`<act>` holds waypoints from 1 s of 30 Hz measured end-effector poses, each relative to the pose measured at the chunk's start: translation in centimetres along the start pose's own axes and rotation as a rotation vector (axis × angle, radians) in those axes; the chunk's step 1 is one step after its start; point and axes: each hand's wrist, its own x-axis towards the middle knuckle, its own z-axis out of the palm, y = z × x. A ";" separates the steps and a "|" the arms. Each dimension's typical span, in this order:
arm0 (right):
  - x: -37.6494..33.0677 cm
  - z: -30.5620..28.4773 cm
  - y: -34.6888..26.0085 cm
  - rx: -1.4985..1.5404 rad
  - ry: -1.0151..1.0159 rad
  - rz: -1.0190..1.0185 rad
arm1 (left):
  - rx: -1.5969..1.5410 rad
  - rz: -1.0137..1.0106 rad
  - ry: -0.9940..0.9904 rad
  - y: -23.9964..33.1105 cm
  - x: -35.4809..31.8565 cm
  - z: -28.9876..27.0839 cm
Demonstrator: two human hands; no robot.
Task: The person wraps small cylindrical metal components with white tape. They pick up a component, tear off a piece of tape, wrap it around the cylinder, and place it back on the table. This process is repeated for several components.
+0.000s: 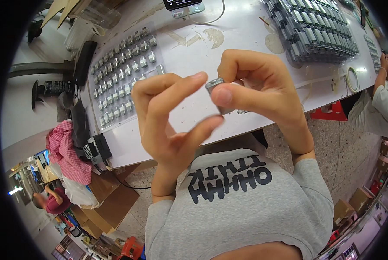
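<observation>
My right hand pinches a small grey metal cylinder between thumb and bent fingers, above the white table. The cylinder's round end faces up; its lower part is partly covered by the thumb. Just left of it is my left hand, its index finger and thumb spread apart, with nothing seen between them. The left fingertips are close to the cylinder; whether the thumb touches it I cannot tell. Behind my left hand lies a clear plastic tray with rows of small metal and white parts, partly hidden by that hand.
Stacked clear trays of grey cylinders stand at the far right of the white table. A phone with a cable is at the back. A tape roll lies near the right edge. Another person sits at right.
</observation>
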 end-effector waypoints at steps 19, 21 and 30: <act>-0.9 0.3 -1.8 -0.223 0.071 -0.047 | -0.057 -0.071 -0.152 1.0 0.2 -1.2; -0.8 0.3 -2.0 -0.244 0.075 -0.062 | -0.028 -0.028 -0.168 0.9 0.1 -1.5; -1.3 0.8 -3.2 -0.518 0.017 -0.222 | 0.019 0.003 -0.013 0.7 -0.1 -1.1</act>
